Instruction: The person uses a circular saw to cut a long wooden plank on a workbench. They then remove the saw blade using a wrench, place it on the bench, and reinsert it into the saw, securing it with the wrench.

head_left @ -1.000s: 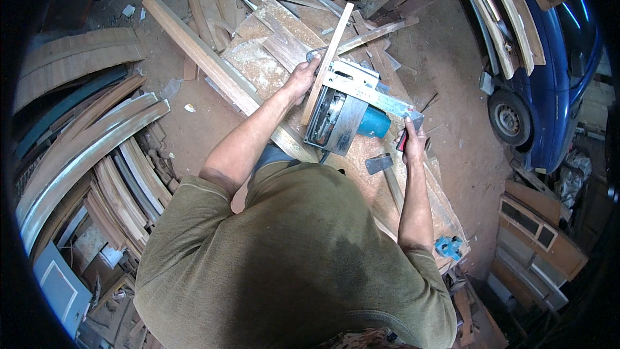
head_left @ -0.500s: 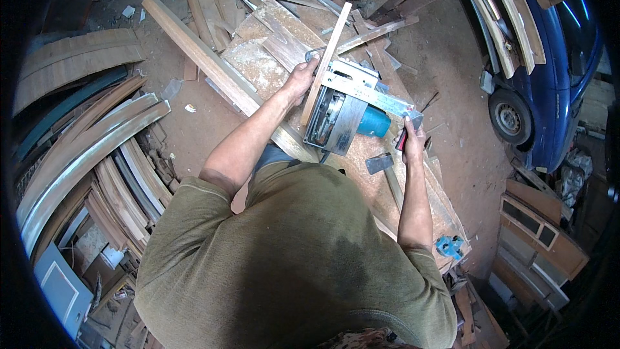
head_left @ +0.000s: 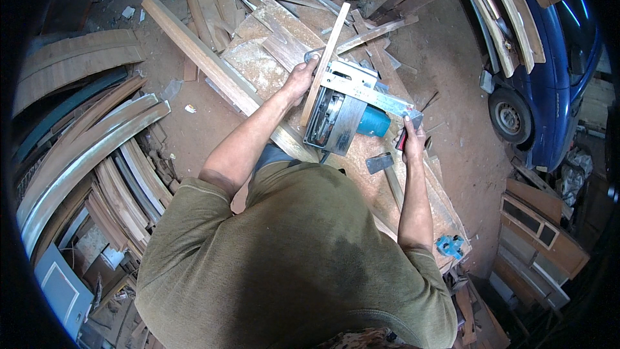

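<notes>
Two bare hands work at the saw [head_left: 373,121], which lies on the dusty board [head_left: 361,178]. The right hand [head_left: 414,141] is closed around the dark end of the square [head_left: 371,95]; its blade spans the saw, with any markings too small to read from here. The left hand [head_left: 301,79] grips the strip [head_left: 332,42], whose far end leans slightly further left than a second ago. Beyond sits a blue car [head_left: 552,94].
</notes>
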